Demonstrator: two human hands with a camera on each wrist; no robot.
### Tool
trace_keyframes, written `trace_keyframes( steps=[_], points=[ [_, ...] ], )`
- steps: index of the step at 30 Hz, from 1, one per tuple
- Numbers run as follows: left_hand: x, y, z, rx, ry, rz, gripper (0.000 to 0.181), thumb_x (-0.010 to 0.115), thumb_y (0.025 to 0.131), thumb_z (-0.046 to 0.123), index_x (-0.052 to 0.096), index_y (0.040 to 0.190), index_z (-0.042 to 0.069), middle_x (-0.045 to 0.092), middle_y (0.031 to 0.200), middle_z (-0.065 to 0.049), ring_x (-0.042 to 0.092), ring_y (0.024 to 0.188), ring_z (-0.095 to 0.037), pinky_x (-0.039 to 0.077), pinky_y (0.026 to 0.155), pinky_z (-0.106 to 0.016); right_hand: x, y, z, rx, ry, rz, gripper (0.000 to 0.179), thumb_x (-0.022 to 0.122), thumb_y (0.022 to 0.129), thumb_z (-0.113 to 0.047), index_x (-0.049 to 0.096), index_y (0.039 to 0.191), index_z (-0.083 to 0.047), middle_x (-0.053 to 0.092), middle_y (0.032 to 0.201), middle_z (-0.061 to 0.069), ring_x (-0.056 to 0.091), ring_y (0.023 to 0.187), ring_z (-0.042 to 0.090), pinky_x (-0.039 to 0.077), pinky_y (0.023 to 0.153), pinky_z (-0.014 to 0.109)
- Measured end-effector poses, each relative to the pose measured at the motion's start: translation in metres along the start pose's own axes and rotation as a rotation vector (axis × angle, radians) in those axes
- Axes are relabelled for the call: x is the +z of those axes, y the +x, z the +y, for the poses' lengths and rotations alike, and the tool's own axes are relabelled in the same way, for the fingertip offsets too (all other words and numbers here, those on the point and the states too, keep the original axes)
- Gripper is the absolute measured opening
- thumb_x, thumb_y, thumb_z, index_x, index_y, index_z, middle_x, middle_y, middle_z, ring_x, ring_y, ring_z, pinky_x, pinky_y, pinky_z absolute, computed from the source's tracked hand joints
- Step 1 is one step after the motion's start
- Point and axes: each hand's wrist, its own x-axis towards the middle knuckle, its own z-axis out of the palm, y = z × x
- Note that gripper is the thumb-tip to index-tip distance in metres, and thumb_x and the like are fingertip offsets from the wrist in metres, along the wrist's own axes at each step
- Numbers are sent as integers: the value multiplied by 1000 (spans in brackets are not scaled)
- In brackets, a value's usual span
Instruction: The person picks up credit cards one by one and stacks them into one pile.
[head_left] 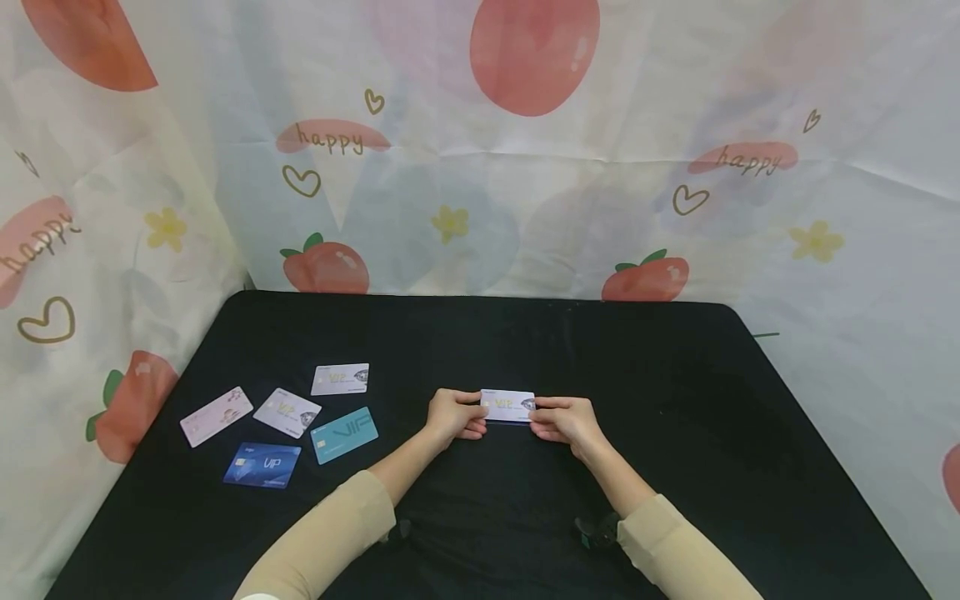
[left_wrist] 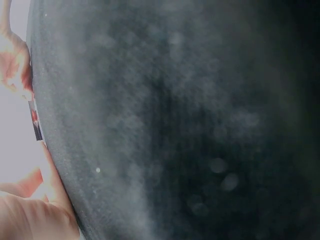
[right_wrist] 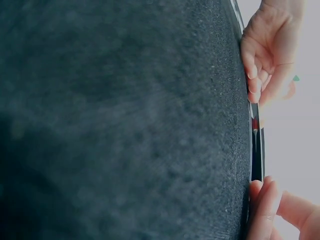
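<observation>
A white VIP card [head_left: 507, 404] with gold lettering is held near the middle of the black table by both hands. At its left end my left hand [head_left: 455, 415] pinches it between thumb and fingers. The right hand [head_left: 568, 425] pinches the opposite end the same way. Along the card's near edge a thin dark blue line shows. Seen from the right wrist, the card [right_wrist: 256, 145] is nearly edge-on, close over the table, with the fingertips at its two ends. Only a sliver of it shows in the left wrist view, between the hands.
Left on the black table [head_left: 637, 358] lie several cards: a pink one [head_left: 217, 417], two white VIP cards [head_left: 340, 379], a teal one [head_left: 345, 435] and a blue one [head_left: 262, 465]. A printed curtain [head_left: 480, 183] hangs behind the table and along its left side.
</observation>
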Motion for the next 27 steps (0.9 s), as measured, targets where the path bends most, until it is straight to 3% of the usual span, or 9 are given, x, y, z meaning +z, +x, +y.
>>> trace_keyframes(
  steps=[27],
  points=[
    [1,0,0,32,96,59,33,70,77,1,65,109,-2,64,59,-11,59,42,-13,52,42,-25,1,-1,0,-28,-75,13,34,69,74,5,63,107,10,65,64,8,61,48,11,52,46,21]
  ],
)
